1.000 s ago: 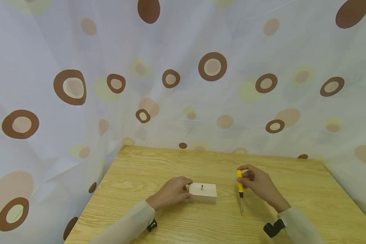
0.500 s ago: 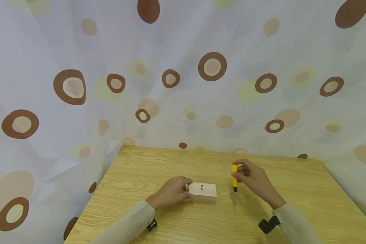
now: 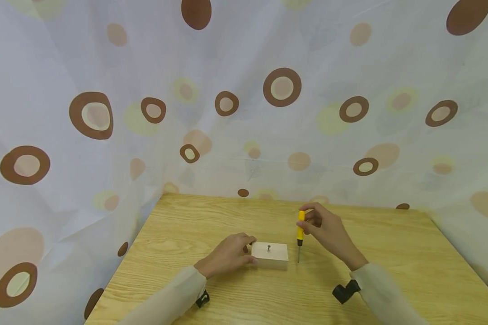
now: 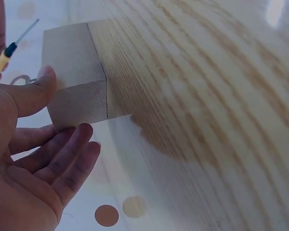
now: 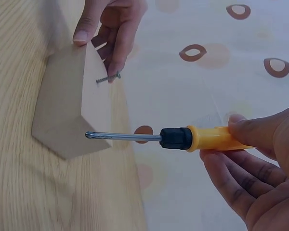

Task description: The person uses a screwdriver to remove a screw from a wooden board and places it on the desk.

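Observation:
A pale wooden block (image 3: 270, 262) lies on the table, and a screw (image 5: 108, 77) stands up from its top face, part of its thread showing. My left hand (image 3: 228, 255) grips the block's left end between thumb and fingers, as the left wrist view also shows. To the right of the block, my right hand (image 3: 329, 230) pinches the yellow handle of a screwdriver (image 3: 301, 228). Its shaft points down, with the tip beside the block's right end and apart from the screw. In the right wrist view the screwdriver (image 5: 176, 138) has a black collar and a bare metal shaft.
The wood-grain table (image 3: 195, 216) reaches back to a white curtain (image 3: 244, 135) with brown and beige dots, which also hangs along the left and right sides. Black wrist mounts (image 3: 345, 291) sit below the sleeves.
My right hand has moved left and a little farther back with the screwdriver, bringing it closer to the block. My left hand and the block have stayed in place.

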Demonstrator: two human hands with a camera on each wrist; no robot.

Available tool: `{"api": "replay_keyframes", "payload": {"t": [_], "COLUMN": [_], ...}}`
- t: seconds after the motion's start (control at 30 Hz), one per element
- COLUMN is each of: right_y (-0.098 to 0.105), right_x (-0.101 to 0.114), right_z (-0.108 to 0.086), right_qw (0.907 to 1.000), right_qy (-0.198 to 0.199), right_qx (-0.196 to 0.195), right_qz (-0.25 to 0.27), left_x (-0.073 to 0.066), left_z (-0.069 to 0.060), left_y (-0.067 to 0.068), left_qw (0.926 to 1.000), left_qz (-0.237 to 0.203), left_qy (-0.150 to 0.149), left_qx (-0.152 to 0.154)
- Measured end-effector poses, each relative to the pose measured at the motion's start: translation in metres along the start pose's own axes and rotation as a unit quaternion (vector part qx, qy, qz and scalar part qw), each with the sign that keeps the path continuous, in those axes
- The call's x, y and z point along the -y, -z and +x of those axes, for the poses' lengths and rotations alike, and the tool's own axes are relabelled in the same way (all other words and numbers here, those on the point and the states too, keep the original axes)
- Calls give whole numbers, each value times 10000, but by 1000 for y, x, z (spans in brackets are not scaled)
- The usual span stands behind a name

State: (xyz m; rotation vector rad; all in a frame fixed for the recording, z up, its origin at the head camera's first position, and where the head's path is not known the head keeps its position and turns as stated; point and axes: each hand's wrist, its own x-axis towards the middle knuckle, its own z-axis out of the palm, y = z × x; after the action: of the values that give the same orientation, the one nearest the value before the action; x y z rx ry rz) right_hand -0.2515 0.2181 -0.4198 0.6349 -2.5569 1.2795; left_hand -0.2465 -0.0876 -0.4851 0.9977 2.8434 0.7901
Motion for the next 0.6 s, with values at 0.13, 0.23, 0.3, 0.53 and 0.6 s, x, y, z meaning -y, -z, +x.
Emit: {"api": "replay_keyframes", "payload": {"t": [0.13, 0.23, 0.3, 0.53, 0.6], "right_y": [-6, -11, -14, -23, -26], "right_x": [6, 10, 12, 18, 19], "right_z": [6, 10, 12, 16, 17], "right_qw": [9999, 9997, 9996, 9991, 9989], "right_qy": [74, 122, 146, 248, 256], "right_qx": [-96, -149, -191, -291, -320], "right_qz": [94, 132, 126, 196, 245], "left_x": [0, 0, 1, 3, 3], "left_z": [0, 0, 1, 2, 2], "left_y": [0, 0, 0, -1, -1], "left_qw": [10000, 10000, 10000, 9997, 9994], "left_qz": [26, 27, 12, -189, -300], "left_qy": [-8, 14, 48, 121, 156], "left_qx": [33, 53, 66, 75, 65]}}
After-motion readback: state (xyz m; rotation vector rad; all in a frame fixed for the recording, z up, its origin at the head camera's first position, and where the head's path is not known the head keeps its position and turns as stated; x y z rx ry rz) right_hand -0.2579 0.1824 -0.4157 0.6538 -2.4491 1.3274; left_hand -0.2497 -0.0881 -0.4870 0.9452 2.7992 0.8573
